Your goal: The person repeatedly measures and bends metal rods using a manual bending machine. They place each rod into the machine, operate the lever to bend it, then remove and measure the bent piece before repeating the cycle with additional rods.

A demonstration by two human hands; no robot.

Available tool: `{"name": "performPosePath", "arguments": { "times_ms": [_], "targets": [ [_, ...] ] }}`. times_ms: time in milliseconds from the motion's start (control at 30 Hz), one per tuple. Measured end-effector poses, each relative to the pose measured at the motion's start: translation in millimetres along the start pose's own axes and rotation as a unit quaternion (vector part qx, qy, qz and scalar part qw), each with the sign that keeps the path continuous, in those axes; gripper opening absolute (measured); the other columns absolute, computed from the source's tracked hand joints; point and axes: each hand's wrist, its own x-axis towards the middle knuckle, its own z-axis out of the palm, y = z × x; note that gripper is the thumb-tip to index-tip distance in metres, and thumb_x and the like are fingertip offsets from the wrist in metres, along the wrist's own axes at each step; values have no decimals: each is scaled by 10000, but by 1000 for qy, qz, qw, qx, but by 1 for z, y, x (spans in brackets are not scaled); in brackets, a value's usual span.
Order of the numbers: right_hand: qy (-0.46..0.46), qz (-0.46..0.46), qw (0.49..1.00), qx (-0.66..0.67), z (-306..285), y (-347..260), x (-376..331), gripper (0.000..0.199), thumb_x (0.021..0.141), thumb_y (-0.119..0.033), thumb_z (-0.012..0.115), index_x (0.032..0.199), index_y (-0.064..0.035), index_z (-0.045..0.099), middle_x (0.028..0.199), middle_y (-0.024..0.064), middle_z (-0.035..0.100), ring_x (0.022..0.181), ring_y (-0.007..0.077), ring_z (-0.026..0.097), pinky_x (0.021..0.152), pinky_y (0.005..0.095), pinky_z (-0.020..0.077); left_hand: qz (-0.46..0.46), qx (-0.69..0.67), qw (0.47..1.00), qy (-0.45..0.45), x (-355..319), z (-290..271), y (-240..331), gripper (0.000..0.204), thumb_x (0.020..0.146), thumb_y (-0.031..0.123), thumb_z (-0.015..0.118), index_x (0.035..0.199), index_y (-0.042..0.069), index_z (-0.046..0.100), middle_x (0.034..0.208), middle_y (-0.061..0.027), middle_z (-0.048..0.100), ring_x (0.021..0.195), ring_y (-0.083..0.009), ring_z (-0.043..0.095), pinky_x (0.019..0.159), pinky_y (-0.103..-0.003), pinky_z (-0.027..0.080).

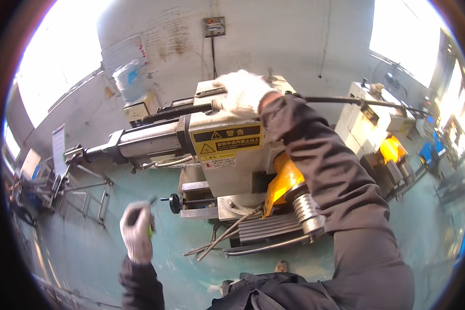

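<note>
Fingers of the gloved left hand [137, 233] curl around a small green-and-dark object [150, 230], too blurred to identify, held low on the left, apart from the machine. The gloved right hand [243, 93], also blurred, is over the top of that large pale machine [249, 164]; whether its fingers grip anything cannot be told. A dark threaded rod [183, 111] runs left from just beside it. Below are a yellow-and-black label [227, 138], a black handwheel [175, 203] and a yellow cover [284, 183]. Farther back stands a water bottle [130, 82].
</note>
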Motion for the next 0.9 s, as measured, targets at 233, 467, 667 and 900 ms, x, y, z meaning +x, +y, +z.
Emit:
{"name": "performPosePath", "arguments": {
  "times_ms": [233, 467, 667, 900],
  "targets": [
    [28, -22, 872, 489, 5, 44, 19, 320, 1178, -318, 774, 1319, -47, 871, 1184, 176, 898, 1052, 329, 849, 944, 440, 677, 242, 201, 949, 33, 100, 133, 113, 219, 1134, 145, 819, 1242, -44, 795, 1025, -70, 792, 944, -127, 699, 878, -327, 585],
    [-35, 51, 808, 585, 21, 60, 42, 305, 1155, -270, 795, 1399, -93, 840, 1303, 175, 862, 1101, 250, 866, 951, 436, 696, 319, 459, 814, 157, 241, 174, 116, 183, 1075, 315, 808, 1056, 134, 818, 1055, -149, 823, 1049, -405, 809, 919, -536, 656],
    [-36, -147, 979, 134, 21, 61, 37, 372, 1148, -389, 722, 1274, -90, 903, 1128, 196, 876, 1074, 399, 837, 981, 471, 653, 208, 545, 796, 162, 277, 178, 80, 180, 1023, 335, 818, 1038, 166, 877, 1066, -143, 872, 1052, -400, 846, 935, -537, 677],
    [-68, -89, 991, 78, 40, 85, 38, 392, 1220, -439, 650, 1430, -192, 871, 1192, 84, 906, 1146, 424, 832, 1059, 477, 649, 97, 601, 794, 11, 317, 182, 89, 309, 1015, 241, 708, 1198, 121, 927, 1260, -188, 896, 1246, -421, 844, 1089, -520, 663]
  ]
}}
